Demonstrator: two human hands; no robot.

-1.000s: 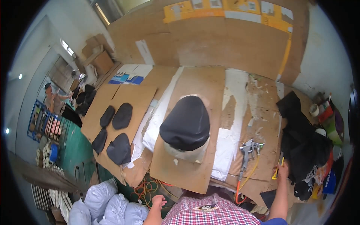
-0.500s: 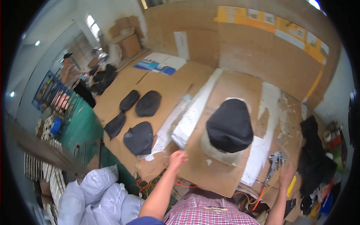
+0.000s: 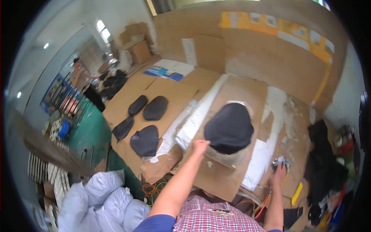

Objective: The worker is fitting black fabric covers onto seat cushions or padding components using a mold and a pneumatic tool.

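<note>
A black padded seat cover [image 3: 229,127] lies on a pale foam block on a cardboard sheet [image 3: 216,174] in the middle of the bench. My left hand [image 3: 200,146] reaches out and touches its near left edge; whether the fingers grip it is unclear. My right hand [image 3: 279,172] rests on a metal spray gun [image 3: 281,162] at the bench's right side, fingers around it.
Several black seat pieces [image 3: 146,140] lie on cardboard to the left. A heap of black fabric [image 3: 324,154] sits at the right edge. Pale stuffed bags [image 3: 101,197] stand on the floor at lower left. Another person [image 3: 79,69] works far left. A brown board wall rises behind.
The view has swung to the left. My left arm has come up from below and stretched out to the seat cover. My right hand has moved onto the spray gun.
</note>
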